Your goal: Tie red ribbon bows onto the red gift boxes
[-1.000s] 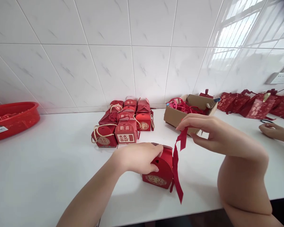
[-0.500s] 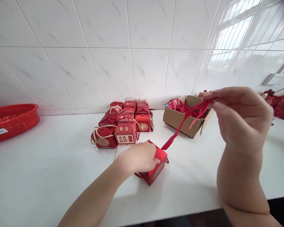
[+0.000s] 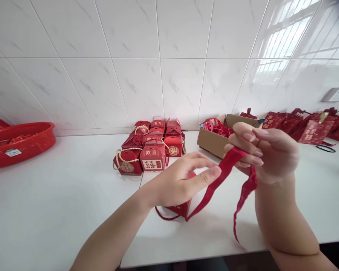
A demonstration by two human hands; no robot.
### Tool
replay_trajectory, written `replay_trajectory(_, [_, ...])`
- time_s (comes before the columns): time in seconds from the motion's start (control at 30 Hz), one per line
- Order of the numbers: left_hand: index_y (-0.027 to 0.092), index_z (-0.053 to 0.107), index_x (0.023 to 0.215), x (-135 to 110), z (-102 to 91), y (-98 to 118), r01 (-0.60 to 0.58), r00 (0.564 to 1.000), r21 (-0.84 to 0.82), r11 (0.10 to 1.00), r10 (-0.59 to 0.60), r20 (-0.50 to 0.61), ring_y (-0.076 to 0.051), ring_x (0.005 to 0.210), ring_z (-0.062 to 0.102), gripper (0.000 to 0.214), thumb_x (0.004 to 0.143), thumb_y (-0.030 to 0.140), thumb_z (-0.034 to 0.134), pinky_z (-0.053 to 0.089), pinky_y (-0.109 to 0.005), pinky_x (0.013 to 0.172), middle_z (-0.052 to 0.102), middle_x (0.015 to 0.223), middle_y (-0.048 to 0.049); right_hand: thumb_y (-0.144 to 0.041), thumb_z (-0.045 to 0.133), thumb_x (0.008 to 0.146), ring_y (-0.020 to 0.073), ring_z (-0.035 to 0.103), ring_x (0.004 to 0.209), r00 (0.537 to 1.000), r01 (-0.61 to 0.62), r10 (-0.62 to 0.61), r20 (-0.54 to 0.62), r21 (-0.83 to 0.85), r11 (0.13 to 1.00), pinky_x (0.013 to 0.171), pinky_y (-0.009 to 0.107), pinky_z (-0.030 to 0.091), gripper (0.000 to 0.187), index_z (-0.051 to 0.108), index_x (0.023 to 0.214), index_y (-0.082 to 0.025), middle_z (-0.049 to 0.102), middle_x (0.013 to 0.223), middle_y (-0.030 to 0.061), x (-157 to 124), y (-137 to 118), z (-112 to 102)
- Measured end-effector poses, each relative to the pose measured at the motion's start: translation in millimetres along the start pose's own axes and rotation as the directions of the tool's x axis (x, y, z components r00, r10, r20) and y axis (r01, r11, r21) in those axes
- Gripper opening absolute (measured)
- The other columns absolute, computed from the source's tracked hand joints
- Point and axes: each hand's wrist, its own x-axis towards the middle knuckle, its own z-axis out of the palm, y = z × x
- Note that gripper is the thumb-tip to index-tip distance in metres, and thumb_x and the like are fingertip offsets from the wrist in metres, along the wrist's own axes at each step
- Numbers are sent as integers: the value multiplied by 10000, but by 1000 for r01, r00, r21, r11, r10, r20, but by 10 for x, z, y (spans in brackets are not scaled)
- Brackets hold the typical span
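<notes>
My right hand [image 3: 260,150] is raised, its curled fingers closed around a red ribbon [image 3: 228,163]. One length of the ribbon slants down to the left towards the table; the other end dangles below my fingers. My left hand [image 3: 183,180] is open, fingers stretched, with its thumb tip against the ribbon's edge. Below that hand sits a small red gift box [image 3: 180,209], mostly hidden by it, a dark red cord handle curving out at its lower left. Behind stands a cluster of similar red gift boxes [image 3: 152,158], some with cream rope handles.
At the back right is a cardboard box [image 3: 211,143] with red ribbons inside. Red paper bags [image 3: 316,130] line the wall further right, near a black loop [image 3: 326,148]. A red basin [image 3: 31,145] stands at the left. White table [image 3: 73,210] meets tiled wall.
My right hand has come lower and to the left, still holding the ribbon. My left hand has lifted off the gift box towards the ribbon. The view has turned slightly.
</notes>
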Motion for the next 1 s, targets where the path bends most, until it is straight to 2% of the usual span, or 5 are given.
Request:
replay_trajectory(0.33, [150, 645, 737, -143, -379, -17, -9, 996, -145, 989, 21, 83, -133, 698, 560, 303, 896, 334, 464, 459, -267, 661, 635, 739, -42, -391, 513, 810, 75, 147, 336, 981, 123, -60, -182, 359, 925, 333, 236, 181, 226, 454, 638, -256, 131, 464, -54, -145, -57, -298])
replay_trajectory(0.53, [162, 620, 683, -238, -524, -47, 26, 997, 7, 1000, -25, -70, -113, 598, 494, 349, 883, 399, 461, 394, -251, 546, 549, 627, -13, -360, 518, 870, 138, 394, 433, 868, 96, -51, -494, 67, 993, 420, 311, 324, 149, 644, 797, -334, 379, 498, -2, -273, 7, -378])
replay_trajectory(0.63, [160, 578, 639, -200, -449, -52, 36, 999, 94, 995, -32, -45, -88, 536, 405, 362, 887, 395, 460, 316, -244, 493, 453, 573, 13, -390, 608, 829, 251, 602, 904, 802, -113, -57, -595, -246, 963, 724, 378, 495, 230, 673, 1048, -360, 643, 995, 44, -260, -17, -259])
replay_trajectory(0.8, [161, 556, 653, -120, -307, -74, 7, 997, 203, 979, -23, 75, -80, 526, 363, 343, 899, 366, 432, 285, -250, 492, 423, 571, 26, -460, 558, 853, 255, 547, 1144, 998, -63, 54, -40, -257, 964, 878, 378, 508, 437, 569, 1260, -303, 587, 1260, 54, -96, -54, 17])
replay_trajectory(1.0, [165, 565, 665, -130, -281, -86, 7, 997, 307, 952, -31, 73, -91, 542, 386, 347, 898, 378, 423, 292, -260, 515, 432, 570, 20, -470, 599, 814, 144, 565, 701, 822, -20, 72, 565, -97, 995, 688, 275, 476, 328, 685, 831, -154, 643, 760, 35, 169, 111, 180])
